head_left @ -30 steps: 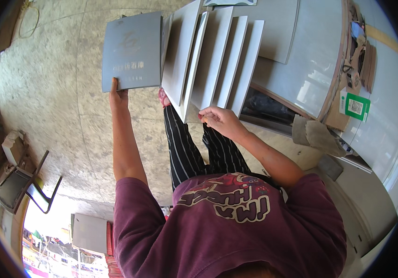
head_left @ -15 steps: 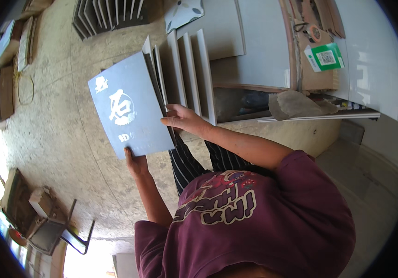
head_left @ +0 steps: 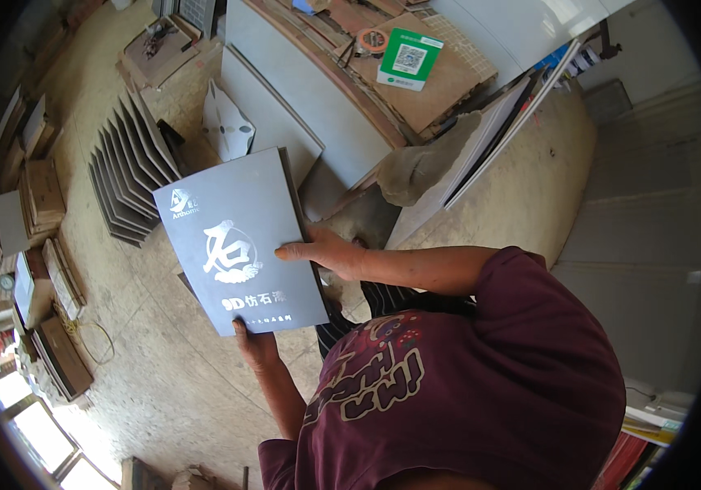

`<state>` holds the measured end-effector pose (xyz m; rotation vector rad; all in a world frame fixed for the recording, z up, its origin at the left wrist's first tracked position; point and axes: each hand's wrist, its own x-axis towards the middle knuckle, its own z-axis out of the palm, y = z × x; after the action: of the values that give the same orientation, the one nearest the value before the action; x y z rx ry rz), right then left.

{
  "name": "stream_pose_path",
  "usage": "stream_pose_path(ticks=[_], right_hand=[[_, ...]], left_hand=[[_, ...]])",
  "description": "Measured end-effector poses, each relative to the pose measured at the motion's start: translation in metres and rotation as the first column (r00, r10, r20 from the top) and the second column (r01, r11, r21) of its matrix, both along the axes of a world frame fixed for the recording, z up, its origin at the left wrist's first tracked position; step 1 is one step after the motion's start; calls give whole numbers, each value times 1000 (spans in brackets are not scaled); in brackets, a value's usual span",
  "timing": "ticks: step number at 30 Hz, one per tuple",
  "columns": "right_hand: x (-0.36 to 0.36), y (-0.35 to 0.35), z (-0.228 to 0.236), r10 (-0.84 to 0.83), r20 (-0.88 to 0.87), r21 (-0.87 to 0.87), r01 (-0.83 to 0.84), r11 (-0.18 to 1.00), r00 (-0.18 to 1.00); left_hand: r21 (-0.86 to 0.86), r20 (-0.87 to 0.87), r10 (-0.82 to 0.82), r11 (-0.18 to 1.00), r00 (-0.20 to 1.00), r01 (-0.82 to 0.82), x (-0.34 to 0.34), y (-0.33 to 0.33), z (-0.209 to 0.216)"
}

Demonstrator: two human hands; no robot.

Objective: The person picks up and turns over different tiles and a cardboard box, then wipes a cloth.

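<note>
A large grey sample folder [head_left: 240, 204] with silver lettering and a round emblem on its cover is held in front of me, tilted a little, its cover facing up. My left hand [head_left: 257, 347] grips its bottom edge, thumb on the cover and fingers hidden beneath. At the right edge my right hand [head_left: 330, 253] holds it, thumb lying across the cover and the other fingers mostly behind. The folder looks closed, with a dark thickness along its right side.
A fan-folded set of grey panels [head_left: 126, 175] stands on the concrete floor, beside a white dotted panel [head_left: 226, 122]. Large boards and a green card [head_left: 410, 59] lie beyond. Torn brown sheeting [head_left: 428, 159] hangs at the right. Cardboard boxes [head_left: 42, 192] line the left side.
The panels fanned out to the folder's right no longer show, and the folder now looks closed. It sits lower in view, with my right thumb farther onto the cover. The view has turned.
</note>
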<state>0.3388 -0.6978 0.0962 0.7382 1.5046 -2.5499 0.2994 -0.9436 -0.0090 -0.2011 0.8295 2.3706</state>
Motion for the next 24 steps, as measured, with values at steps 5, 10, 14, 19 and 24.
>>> stream_pose_path(ticks=[5,10,14,19,24], right_hand=[[10,28,29,-147,-93,12,148,989,985],[26,68,49,-230,-150,-50,225,973,962],[41,106,67,-257,-220,68,278,958,941],[61,174,95,-153,-202,227,198,953,967],[83,227,108,-343,-244,97,375,922,907]], left_hand=[[59,73,12,998,997,-16,-8,52,52],[76,144,-15,997,990,4,-9,108,83],[87,121,-39,996,992,29,-11,147,101],[71,21,-70,995,997,69,-25,195,125],[-65,-128,-182,982,975,175,-31,253,159]])
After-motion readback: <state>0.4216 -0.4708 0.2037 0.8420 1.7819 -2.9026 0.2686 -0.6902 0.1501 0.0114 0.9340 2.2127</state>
